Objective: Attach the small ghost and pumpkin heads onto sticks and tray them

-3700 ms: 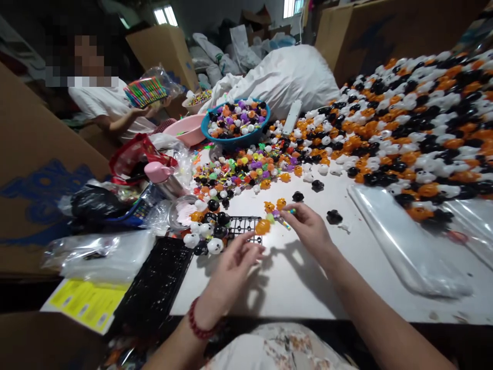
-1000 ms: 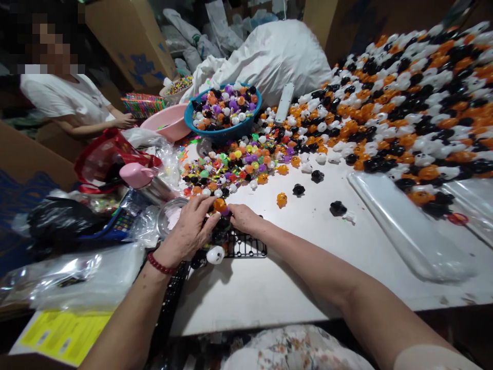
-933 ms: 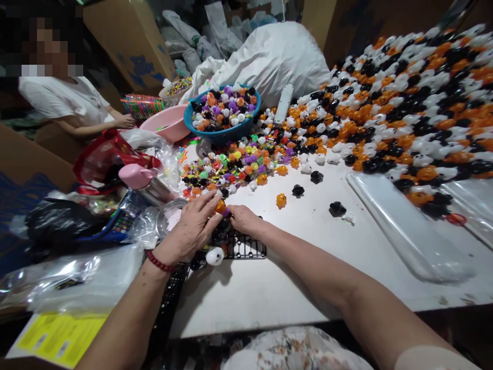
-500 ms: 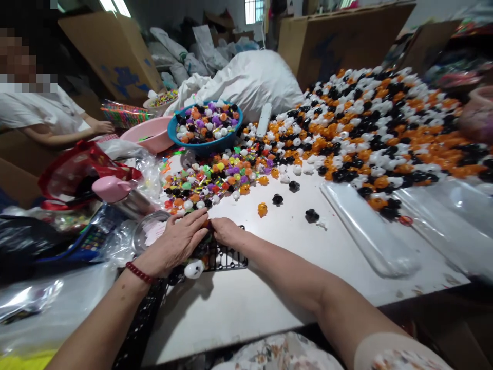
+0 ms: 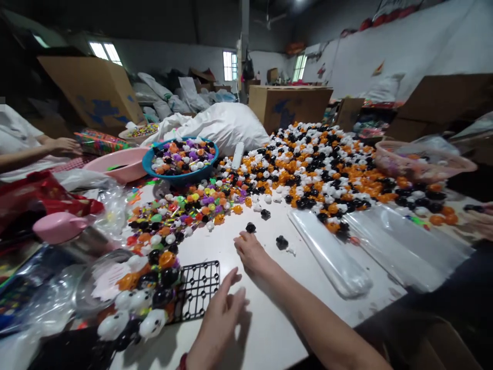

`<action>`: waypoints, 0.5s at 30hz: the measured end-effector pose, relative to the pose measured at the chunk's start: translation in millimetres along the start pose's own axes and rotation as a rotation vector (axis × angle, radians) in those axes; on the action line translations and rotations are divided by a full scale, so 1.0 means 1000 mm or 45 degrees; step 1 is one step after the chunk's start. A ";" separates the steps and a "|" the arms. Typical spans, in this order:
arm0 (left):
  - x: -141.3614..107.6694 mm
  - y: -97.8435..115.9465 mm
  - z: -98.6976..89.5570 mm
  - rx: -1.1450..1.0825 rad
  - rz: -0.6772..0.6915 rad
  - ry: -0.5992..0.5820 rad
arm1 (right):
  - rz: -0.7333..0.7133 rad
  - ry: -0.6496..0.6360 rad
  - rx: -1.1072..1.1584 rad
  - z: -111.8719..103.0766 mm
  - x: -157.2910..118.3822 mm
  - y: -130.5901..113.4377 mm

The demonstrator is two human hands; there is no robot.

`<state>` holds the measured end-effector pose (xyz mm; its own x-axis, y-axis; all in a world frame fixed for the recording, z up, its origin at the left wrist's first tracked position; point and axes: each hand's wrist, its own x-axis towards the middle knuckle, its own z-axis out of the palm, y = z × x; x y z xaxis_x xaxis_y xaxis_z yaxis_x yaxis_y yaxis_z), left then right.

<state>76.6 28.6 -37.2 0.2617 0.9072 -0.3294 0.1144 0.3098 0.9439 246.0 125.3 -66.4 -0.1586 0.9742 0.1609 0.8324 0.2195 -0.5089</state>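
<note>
Well, left hand (image 5: 221, 316): low in the middle of the frame, just right of the grid. It points up, with its fingers spread apart and bent a little, and nothing shows in them.
Left wrist: at the bottom edge, with a bit of a red bracelet (image 5: 183, 361) on it.
Right hand (image 5: 252, 254): near the middle, back side up. Its arm slants up from the bottom right. The fingers curl down; I can't tell if they have pinched anything.
Orange toy (image 5: 241, 237): near the middle, at the right fingertips. Only a small bit peeks out.
Grid (image 5: 197, 290): black and hard-looking, full of square holes, with little rings where the bars cross. It lies flat on the white table (image 5: 269, 326).
Toy heads (image 5: 153, 324): at the lower left, crowded over the left part of the grid. They are round, smooth and shiny, in white, black and orange.
Black toys (image 5: 282, 242): dark and lumpy, lying loose above and right of the right hand.
Clear bags (image 5: 331, 257): right of the middle, flat, slippery and shiny.
Big pile (image 5: 319, 169): upper right, bumpy, all orange, black and white.
Blue tub (image 5: 179, 179): upper left, round, full of small colorful toys.
White sack (image 5: 231, 123): top middle, puffy and wrinkly.
</note>
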 end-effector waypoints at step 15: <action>0.092 -0.027 0.077 -0.397 0.071 0.559 | 0.141 0.001 0.486 -0.077 -0.022 0.018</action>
<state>171.7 81.5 -94.4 -0.1736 0.9376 -0.3014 -0.1958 0.2670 0.9436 305.8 103.6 -14.2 -0.0783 0.9930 0.0881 0.5874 0.1173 -0.8008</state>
